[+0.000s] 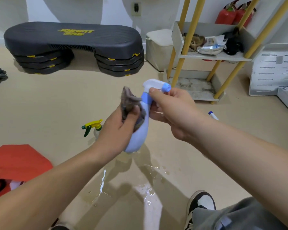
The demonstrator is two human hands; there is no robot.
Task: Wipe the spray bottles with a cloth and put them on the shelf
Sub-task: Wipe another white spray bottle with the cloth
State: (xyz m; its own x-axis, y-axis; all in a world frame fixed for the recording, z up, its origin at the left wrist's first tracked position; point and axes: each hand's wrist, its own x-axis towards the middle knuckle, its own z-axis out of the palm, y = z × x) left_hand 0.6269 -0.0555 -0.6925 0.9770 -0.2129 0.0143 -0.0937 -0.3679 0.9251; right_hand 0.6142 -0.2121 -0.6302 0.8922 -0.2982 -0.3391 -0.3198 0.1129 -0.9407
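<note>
A blue spray bottle (138, 136) with a white trigger head hangs in the air at the centre of the head view. My right hand (171, 112) grips its neck and trigger head. My left hand (118, 130) holds a grey-brown cloth (129, 101) against the bottle's left side. On the floor behind my left hand stands a clear spray bottle (94, 127) with a yellow and green trigger. Another bottle with a blue and white tip (213, 115) lies on the floor, mostly hidden behind my right forearm. The shelf (213, 56), white with yellow posts, stands at the right rear.
Water is pooled on the beige floor (146, 193) below the bottle. Black aerobic steps (73, 47) are stacked at the back left, a white bin (160, 48) stands beside the shelf. Rags and packets lie on the shelf's middle level. A red object (18, 161) sits at left.
</note>
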